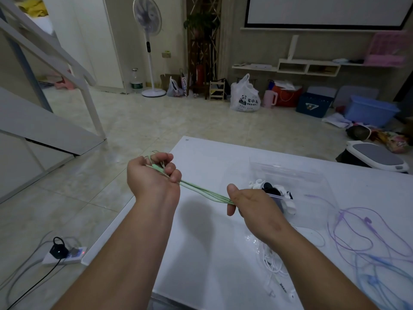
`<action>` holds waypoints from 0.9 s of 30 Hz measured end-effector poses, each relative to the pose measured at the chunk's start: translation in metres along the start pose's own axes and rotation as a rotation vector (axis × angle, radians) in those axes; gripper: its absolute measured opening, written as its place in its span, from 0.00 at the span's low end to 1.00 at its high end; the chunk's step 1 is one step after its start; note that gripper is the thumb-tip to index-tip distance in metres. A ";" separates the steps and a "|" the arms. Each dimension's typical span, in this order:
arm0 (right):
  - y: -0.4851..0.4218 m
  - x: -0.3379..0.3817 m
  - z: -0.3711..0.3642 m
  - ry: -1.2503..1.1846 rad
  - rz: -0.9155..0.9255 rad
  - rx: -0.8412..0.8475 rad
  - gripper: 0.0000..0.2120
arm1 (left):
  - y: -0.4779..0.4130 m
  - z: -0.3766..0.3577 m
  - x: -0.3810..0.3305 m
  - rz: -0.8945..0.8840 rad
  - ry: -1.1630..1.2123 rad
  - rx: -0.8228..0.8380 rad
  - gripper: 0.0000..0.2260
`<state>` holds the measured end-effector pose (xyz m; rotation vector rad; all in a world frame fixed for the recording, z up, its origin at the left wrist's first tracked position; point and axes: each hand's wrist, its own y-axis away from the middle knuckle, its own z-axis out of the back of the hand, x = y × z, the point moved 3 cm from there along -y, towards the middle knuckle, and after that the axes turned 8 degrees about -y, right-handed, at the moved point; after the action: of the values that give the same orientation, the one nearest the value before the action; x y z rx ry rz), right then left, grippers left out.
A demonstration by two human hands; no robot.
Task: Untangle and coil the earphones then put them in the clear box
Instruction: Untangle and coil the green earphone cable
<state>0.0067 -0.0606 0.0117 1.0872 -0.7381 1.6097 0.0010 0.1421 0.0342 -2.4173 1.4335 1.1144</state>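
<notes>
Green earphones stretched between my hands.
My left hand curls round one end and my right hand pinches the other, above the white table, with the clear box just beyond.

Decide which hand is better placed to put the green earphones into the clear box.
Right. The right hand grips the green earphones directly in front of the clear box, while the left hand holds their other end out at the table edge, farther away.

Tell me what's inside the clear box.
The clear box holds white and black earphones; the right hand covers its near left part, so anything there is hidden.
</notes>
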 end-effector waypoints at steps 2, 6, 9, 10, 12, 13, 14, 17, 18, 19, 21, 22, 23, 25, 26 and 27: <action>0.000 -0.001 0.000 -0.002 -0.001 0.002 0.27 | -0.003 -0.002 0.001 0.016 -0.025 0.015 0.19; 0.000 0.000 0.003 -0.014 -0.004 0.003 0.23 | -0.005 -0.005 0.004 0.006 -0.065 0.034 0.20; 0.001 0.000 0.004 0.031 0.003 0.002 0.19 | -0.002 -0.006 0.007 0.036 -0.135 0.048 0.20; 0.000 -0.001 0.003 0.048 0.001 0.003 0.17 | 0.000 -0.006 0.008 0.043 -0.184 0.053 0.21; -0.001 -0.003 0.003 0.054 -0.002 0.003 0.14 | 0.002 -0.008 0.008 0.064 -0.267 0.069 0.21; -0.002 -0.004 0.002 0.038 0.001 0.001 0.13 | 0.004 -0.008 0.009 0.076 -0.298 0.080 0.21; -0.002 -0.005 0.003 0.020 0.007 -0.006 0.12 | 0.006 -0.009 0.009 0.083 -0.328 0.095 0.21; 0.000 -0.003 0.006 -0.017 0.032 -0.056 0.11 | 0.010 -0.014 0.012 0.071 -0.409 0.174 0.18; 0.001 -0.001 0.007 -0.042 0.036 -0.079 0.10 | 0.011 -0.016 0.013 0.063 -0.433 0.201 0.17; 0.002 0.001 0.009 -0.071 0.035 -0.100 0.10 | 0.013 -0.017 0.015 0.058 -0.454 0.225 0.17; 0.004 0.005 0.011 -0.130 0.033 -0.137 0.12 | 0.015 -0.019 0.019 0.055 -0.502 0.271 0.17; 0.005 0.007 0.012 -0.154 0.035 -0.153 0.13 | 0.016 -0.020 0.021 0.062 -0.531 0.294 0.17; 0.006 0.009 0.013 -0.177 0.037 -0.170 0.14 | 0.017 -0.020 0.023 0.074 -0.565 0.321 0.16; 0.008 0.011 0.014 -0.215 0.040 -0.202 0.14 | 0.020 -0.020 0.026 0.106 -0.648 0.389 0.17; 0.008 0.012 0.014 -0.227 0.040 -0.214 0.13 | 0.022 -0.020 0.027 0.115 -0.698 0.424 0.18; 0.009 0.013 0.014 -0.236 0.039 -0.221 0.12 | 0.024 -0.019 0.028 0.119 -0.751 0.457 0.19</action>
<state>0.0012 -0.0699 0.0298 1.1159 -1.0723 1.4068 0.0003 0.1007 0.0359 -1.3964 1.3616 1.3303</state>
